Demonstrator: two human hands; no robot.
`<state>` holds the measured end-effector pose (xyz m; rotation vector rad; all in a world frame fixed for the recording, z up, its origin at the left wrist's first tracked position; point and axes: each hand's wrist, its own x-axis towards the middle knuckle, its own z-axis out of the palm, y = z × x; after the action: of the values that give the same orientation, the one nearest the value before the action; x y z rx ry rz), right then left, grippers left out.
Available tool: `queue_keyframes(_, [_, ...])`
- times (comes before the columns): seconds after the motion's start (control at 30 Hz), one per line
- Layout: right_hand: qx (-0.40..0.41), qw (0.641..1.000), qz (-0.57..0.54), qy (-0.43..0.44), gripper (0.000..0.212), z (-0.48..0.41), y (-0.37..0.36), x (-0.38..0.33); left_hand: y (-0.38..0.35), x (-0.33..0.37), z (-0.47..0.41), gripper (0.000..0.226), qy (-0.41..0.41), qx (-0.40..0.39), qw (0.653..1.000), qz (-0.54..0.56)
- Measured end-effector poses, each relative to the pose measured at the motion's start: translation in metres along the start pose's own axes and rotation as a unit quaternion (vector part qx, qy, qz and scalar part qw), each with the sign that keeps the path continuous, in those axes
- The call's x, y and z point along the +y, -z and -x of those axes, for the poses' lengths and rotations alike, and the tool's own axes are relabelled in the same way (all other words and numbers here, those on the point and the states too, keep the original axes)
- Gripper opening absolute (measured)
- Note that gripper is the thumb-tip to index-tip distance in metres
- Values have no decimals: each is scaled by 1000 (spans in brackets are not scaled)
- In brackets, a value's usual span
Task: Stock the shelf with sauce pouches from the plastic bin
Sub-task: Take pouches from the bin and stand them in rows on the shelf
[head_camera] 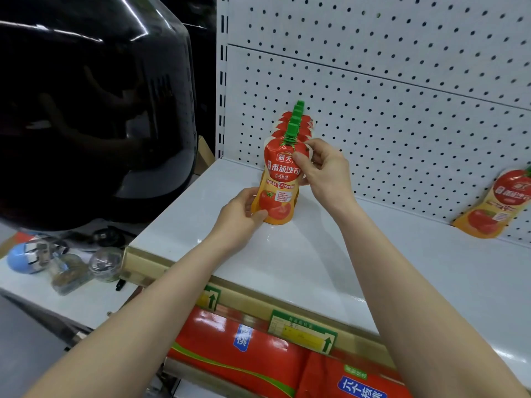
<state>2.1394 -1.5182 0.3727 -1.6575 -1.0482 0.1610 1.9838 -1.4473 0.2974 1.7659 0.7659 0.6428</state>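
A row of red and orange tomato sauce pouches with green caps stands upright on the white shelf (pixel 301 254), running back toward the pegboard. The front sauce pouch (pixel 280 182) is held in both hands. My left hand (pixel 244 216) grips its lower left corner. My right hand (pixel 321 168) pinches its upper right edge below the green cap (pixel 291 133). Another sauce pouch (pixel 495 205) leans against the pegboard at the far right. The plastic bin is out of view.
A white pegboard back panel (pixel 388 96) rises behind the shelf. A large glossy black object (pixel 94 110) looms at the left. Red packages (pixel 244 349) lie on the shelf below, behind price tags (pixel 304 331). Small items, including a blue ball-like one (pixel 26 258), sit on a low white surface at left.
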Motion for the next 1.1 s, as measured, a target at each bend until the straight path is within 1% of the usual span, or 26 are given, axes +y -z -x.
queue_keyframes(0.17, [1, 999, 51, 14, 22, 5, 1, -1, 2, 4, 2, 48, -3, 3, 1000, -5])
queue_keyframes(0.27, [16, 996, 86, 8, 21, 11, 8, -2, 5, 7, 9, 50, -9, 10, 1000, -27])
queue_keyframes(0.4, [50, 986, 157, 13, 23, 39, 25, -1, 11, 15, 28, 49, -51, 20, 997, -49])
queue_keyframes(0.57, [68, 973, 220, 16, 17, 111, 51, 9, 3, 18, 73, 36, -113, 1, 993, -30])
queue_keyframes(0.67, [85, 964, 252, 7, 17, 172, 73, 19, -17, 17, 107, 29, -152, -32, 987, -36])
queue_keyframes(0.73, [114, 956, 271, 8, 17, 216, 92, 29, -36, 19, 132, 28, -176, -55, 982, -36])
queue_keyframes(0.83, [182, 939, 292, -7, 16, 286, 124, 43, -71, 27, 167, 25, -205, -89, 974, -23])
queue_keyframes(0.93, [261, 912, 316, -33, 15, 353, 158, 58, -120, 31, 200, 23, -220, -148, 964, -6])
queue_keyframes(1.0, [294, 896, 325, -71, 15, 397, 182, 74, -161, 30, 222, 24, -219, -196, 956, -4])
queue_keyframes(1.1, [313, 880, 321, -157, 15, 469, 220, 109, -233, 20, 256, 28, -206, -275, 939, -19])
